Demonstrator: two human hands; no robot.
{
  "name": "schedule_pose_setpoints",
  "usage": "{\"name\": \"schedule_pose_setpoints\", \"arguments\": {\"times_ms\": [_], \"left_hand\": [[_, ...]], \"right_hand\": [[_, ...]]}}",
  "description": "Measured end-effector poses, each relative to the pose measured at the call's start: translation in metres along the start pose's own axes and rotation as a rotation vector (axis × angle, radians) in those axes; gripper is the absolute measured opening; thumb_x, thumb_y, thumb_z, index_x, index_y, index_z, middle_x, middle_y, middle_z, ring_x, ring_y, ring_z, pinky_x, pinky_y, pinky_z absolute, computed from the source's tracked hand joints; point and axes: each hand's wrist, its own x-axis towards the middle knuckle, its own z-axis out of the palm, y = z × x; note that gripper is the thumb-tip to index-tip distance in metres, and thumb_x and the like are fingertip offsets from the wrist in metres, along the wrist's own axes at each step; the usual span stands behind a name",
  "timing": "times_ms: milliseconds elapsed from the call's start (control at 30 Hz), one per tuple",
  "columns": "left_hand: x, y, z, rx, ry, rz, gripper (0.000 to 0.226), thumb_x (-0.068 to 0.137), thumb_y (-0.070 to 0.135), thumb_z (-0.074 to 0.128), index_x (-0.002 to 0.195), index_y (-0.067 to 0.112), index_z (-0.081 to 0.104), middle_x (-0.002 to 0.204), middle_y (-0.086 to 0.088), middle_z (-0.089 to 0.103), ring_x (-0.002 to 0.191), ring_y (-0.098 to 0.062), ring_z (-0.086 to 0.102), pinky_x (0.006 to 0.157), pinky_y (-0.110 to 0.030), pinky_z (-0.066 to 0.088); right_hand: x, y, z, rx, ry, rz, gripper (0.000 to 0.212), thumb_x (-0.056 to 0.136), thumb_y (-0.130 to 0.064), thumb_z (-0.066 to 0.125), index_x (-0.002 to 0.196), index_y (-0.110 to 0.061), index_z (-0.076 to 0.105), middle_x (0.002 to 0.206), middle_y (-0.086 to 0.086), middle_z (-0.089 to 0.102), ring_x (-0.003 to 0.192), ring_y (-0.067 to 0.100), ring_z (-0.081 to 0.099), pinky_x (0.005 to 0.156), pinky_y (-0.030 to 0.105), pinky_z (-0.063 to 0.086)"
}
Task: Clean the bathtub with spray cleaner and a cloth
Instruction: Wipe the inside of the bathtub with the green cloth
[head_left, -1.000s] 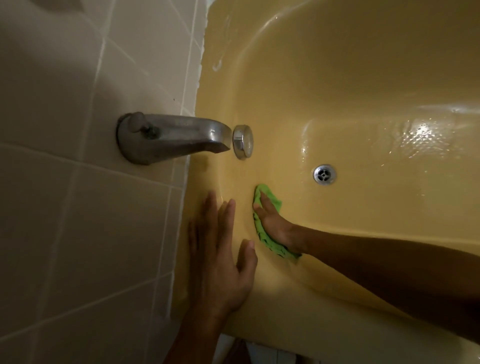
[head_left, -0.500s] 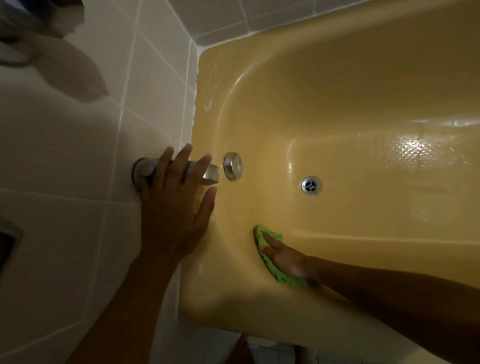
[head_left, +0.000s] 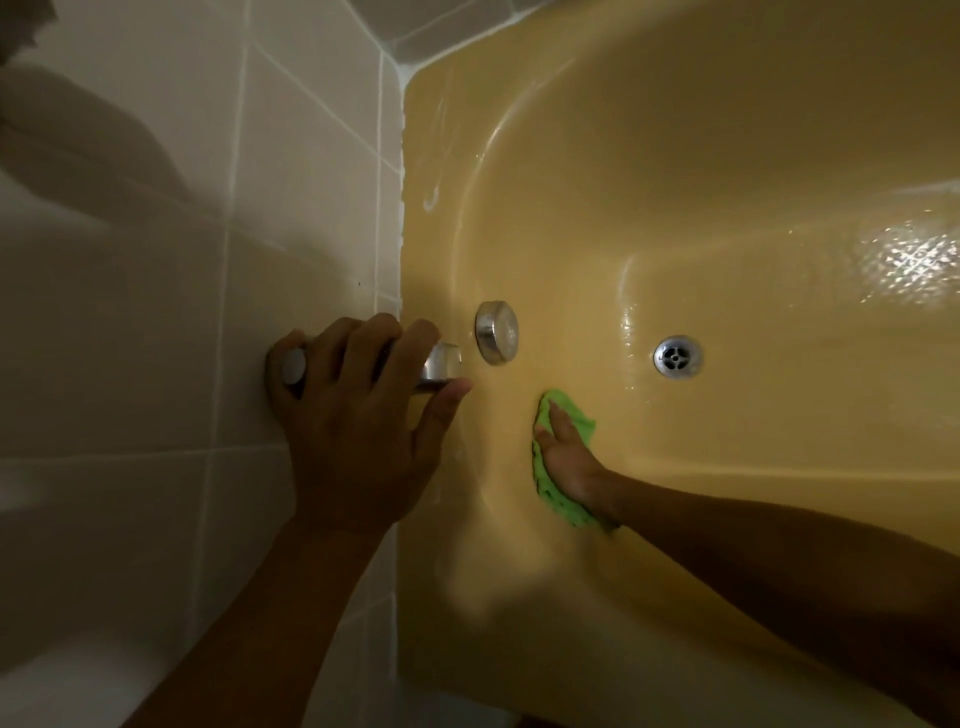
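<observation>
Tub (head_left: 727, 156) | right hand (head_left: 569, 457), fingers flat, is pressing cloth (head_left: 579, 418) on it near spout (head_left: 441, 361) | left hand (head_left: 358, 431) is gripping spout | wiping seems underway, much probably remaining

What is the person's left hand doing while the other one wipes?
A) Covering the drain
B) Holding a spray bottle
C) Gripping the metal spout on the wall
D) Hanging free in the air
C: the left hand has its fingers curled over the metal spout at the tiled wall, while the right hand presses the green cloth against the bathtub.
</observation>
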Motion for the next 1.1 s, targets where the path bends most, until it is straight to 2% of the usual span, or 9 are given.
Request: {"name": "schedule_pose_setpoints", "arguments": {"times_ms": [167, 267, 333, 400, 533, 633, 733, 867, 1100], "left_hand": [[-0.003, 0.006, -0.003, 0.011, -0.082, -0.068, 0.050, 0.106, 0.058, 0.035, 0.127, 0.020, 0.062, 0.133, -0.007, 0.060, 0.133, -0.036, 0.049, 0.106, -0.063, 0.030], [-0.002, 0.016, -0.013, 0.081, -0.196, -0.123, 0.052, 0.107, 0.059, 0.026, 0.136, 0.025, 0.052, 0.151, -0.003, 0.051, 0.151, -0.034, 0.031, 0.107, -0.067, 0.025], [0.001, 0.018, -0.024, 0.146, -0.239, -0.082, 0.052, 0.107, 0.057, 0.026, 0.141, 0.026, 0.051, 0.156, -0.001, 0.048, 0.156, -0.031, 0.022, 0.108, -0.067, 0.018], [0.011, 0.010, -0.034, 0.113, -0.287, -0.005, 0.053, 0.104, 0.059, 0.028, 0.138, 0.028, 0.056, 0.150, 0.001, 0.055, 0.154, -0.028, 0.028, 0.111, -0.067, 0.013], [0.041, -0.015, -0.037, -0.003, -0.382, 0.120, 0.060, 0.097, 0.074, 0.029, 0.122, 0.033, 0.066, 0.130, 0.009, 0.069, 0.135, -0.026, 0.055, 0.109, -0.062, 0.027], [0.055, -0.026, -0.031, -0.114, -0.434, 0.187, 0.072, 0.091, 0.086, 0.027, 0.113, 0.032, 0.070, 0.113, 0.009, 0.074, 0.105, -0.021, 0.067, 0.092, -0.046, 0.047], [0.060, -0.032, -0.025, -0.197, -0.427, 0.157, 0.076, 0.081, 0.094, 0.033, 0.106, 0.035, 0.073, 0.101, 0.013, 0.073, 0.087, -0.015, 0.066, 0.076, -0.038, 0.054], [0.061, -0.040, -0.018, -0.235, -0.434, 0.174, 0.075, 0.077, 0.098, 0.037, 0.080, 0.031, 0.069, 0.071, 0.012, 0.060, 0.064, -0.012, 0.054, 0.062, -0.037, 0.052], [0.060, -0.040, -0.016, -0.218, -0.394, 0.190, 0.071, 0.081, 0.094, 0.039, 0.073, 0.029, 0.069, 0.064, 0.011, 0.056, 0.060, -0.011, 0.048, 0.058, -0.033, 0.047]], "right_hand": [[-0.018, -0.028, 0.007, 0.001, -0.011, -0.114, 0.064, 0.109, -0.047, 0.029, 0.163, -0.030, -0.003, 0.171, -0.004, -0.008, 0.157, 0.017, -0.003, 0.128, 0.043, 0.005], [-0.042, -0.032, 0.008, -0.060, -0.065, -0.182, 0.065, 0.109, -0.049, 0.029, 0.162, -0.033, -0.005, 0.170, -0.007, -0.011, 0.157, 0.014, -0.005, 0.127, 0.036, 0.003], [-0.061, -0.027, 0.004, -0.116, -0.127, -0.206, 0.065, 0.109, -0.050, 0.030, 0.161, -0.035, -0.005, 0.170, -0.008, -0.011, 0.156, 0.012, -0.006, 0.126, 0.033, 0.002], [-0.078, -0.019, -0.003, -0.169, -0.190, -0.216, 0.065, 0.108, -0.050, 0.031, 0.161, -0.036, -0.004, 0.170, -0.009, -0.009, 0.156, 0.010, -0.006, 0.125, 0.030, 0.001], [-0.098, -0.004, -0.019, -0.219, -0.266, -0.170, 0.064, 0.108, -0.048, 0.033, 0.162, -0.033, 0.001, 0.170, -0.010, -0.003, 0.156, 0.009, -0.001, 0.125, 0.027, 0.003], [-0.093, 0.002, -0.019, -0.175, -0.239, -0.124, 0.065, 0.108, -0.050, 0.034, 0.163, -0.034, 0.004, 0.170, -0.010, 0.002, 0.156, 0.012, 0.005, 0.126, 0.030, 0.008], [-0.071, 0.006, -0.012, -0.094, -0.153, -0.056, 0.063, 0.109, -0.048, 0.035, 0.163, -0.034, 0.006, 0.170, -0.009, 0.007, 0.156, 0.015, 0.009, 0.127, 0.034, 0.011], [-0.018, -0.010, 0.003, 0.029, 0.029, 0.009, 0.061, 0.109, -0.043, 0.030, 0.163, -0.029, 0.005, 0.171, 0.000, 0.005, 0.157, 0.021, 0.008, 0.128, 0.042, 0.011], [0.026, -0.075, 0.010, 0.263, 0.203, -0.053, 0.057, 0.111, -0.034, 0.024, 0.163, -0.024, 0.005, 0.171, -0.003, 0.002, 0.158, 0.021, 0.003, 0.128, 0.046, 0.010]]}}
